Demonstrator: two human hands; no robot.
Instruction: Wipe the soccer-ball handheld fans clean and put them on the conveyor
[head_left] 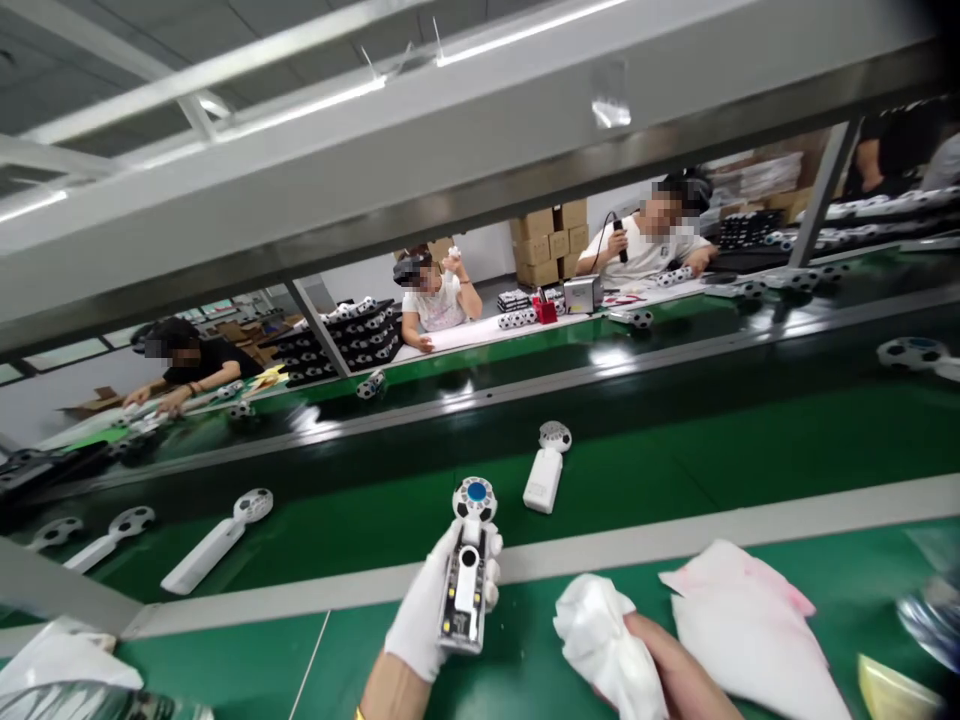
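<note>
My left hand [424,615], in a white glove, grips a small handheld fan [466,590] upright over the green bench edge. The fan has a round soccer-ball patterned head with a blue centre, and a black-and-clear handle showing a round button. My right hand [671,668], which is bare, is closed around a crumpled white cloth [604,640]. Beside it on the bench lies a larger white cloth [750,630] with pink stains. Beyond my hands, a white-handled fan [546,475] rests on the green conveyor belt [660,460].
More fans [214,550] lie on the belt at left. A plastic bag [64,660] sits at the bench's left corner, and a yellow piece [896,690] at lower right. Across the belt, co-workers [439,300] sit near stacked trays [337,345]. A beam [450,150] crosses overhead.
</note>
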